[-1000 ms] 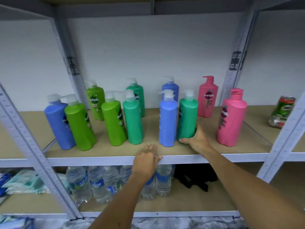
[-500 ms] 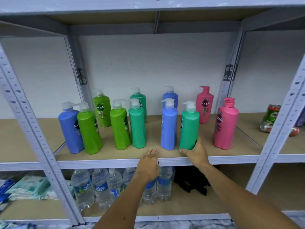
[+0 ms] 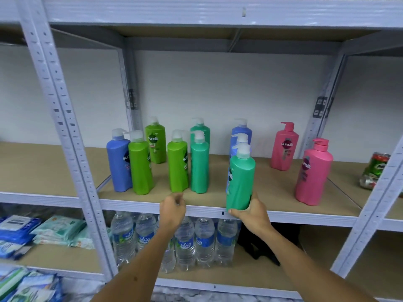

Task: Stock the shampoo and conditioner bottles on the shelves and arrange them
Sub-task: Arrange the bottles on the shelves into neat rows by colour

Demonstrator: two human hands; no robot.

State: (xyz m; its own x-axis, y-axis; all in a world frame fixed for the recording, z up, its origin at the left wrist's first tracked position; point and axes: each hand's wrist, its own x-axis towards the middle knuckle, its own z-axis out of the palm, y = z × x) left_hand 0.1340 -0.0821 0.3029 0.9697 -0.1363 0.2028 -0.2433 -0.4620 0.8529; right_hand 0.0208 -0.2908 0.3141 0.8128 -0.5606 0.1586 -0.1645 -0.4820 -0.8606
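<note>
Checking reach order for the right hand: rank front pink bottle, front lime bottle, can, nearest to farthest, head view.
1. Front pink bottle, on the shelf to the right of the right hand.
2. Front lime bottle, to the left, past the left hand.
3. Can, far right in the next bay, behind the upright.

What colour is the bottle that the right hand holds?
Teal green with a white pump top: the bottle in the right hand, head view.

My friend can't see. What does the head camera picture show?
A person's right hand grips a teal bottle at the front edge of a shelf holding green, teal, blue and pink bottles. The left hand rests at the shelf edge.
</note>
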